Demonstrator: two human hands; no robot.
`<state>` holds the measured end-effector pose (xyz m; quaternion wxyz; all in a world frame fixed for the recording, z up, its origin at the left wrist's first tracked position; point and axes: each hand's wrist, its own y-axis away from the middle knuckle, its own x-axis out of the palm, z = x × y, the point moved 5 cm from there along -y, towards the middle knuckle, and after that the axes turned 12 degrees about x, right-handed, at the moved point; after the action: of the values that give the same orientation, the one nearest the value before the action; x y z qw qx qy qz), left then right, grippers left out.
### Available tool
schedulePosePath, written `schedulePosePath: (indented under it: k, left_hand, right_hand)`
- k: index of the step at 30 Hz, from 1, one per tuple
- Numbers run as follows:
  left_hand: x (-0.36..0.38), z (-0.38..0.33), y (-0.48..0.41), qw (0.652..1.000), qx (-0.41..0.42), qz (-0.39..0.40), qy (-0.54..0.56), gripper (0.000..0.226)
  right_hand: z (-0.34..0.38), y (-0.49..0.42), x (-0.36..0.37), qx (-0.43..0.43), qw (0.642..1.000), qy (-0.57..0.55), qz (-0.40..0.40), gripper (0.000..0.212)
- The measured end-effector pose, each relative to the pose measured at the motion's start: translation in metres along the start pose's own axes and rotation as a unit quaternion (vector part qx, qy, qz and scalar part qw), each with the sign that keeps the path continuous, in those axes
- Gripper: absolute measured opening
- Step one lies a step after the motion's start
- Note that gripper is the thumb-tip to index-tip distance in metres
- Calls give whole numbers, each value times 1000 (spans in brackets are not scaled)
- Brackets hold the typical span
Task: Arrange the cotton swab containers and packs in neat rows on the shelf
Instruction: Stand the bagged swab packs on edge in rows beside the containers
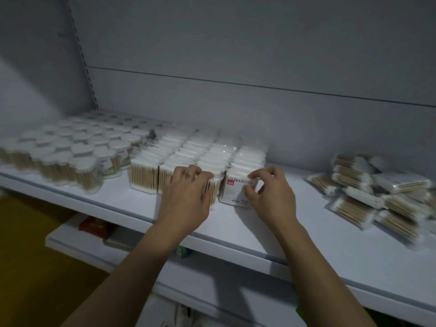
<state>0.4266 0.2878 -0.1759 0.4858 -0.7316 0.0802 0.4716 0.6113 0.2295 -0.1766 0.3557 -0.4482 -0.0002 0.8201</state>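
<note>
White shelf (330,244) below us. Our left hand (186,197) curls fingers (203,177) over a front pack (213,193); our right hand (273,194) pinches the labelled pack (232,192).

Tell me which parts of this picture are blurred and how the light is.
Head view: dim, bluish light; the round containers at left and loose packs at right are smeared; the left hand on the upright packs, the right hand and its labelled pack are sharper.
</note>
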Motion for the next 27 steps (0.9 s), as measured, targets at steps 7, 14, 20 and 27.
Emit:
schedulePosePath:
  k: [7,14,20,27]
  left_hand:
    - [-2,7,-5,999,29,-1,16,32]
    - [-8,-1,-18,999,44,-13,23,27]
    - [-5,-40,-34,996,68,-10,48,24]
    - [31,-116,-51,990,114,17,84,27]
  right_hand:
    - [4,7,4,-17,995,96,-22,31]
    - [-5,13,-2,-32,985,172,2,55]
    - [-24,10,-25,-11,997,71,13,77]
    - [-90,11,-82,23,995,96,14,47]
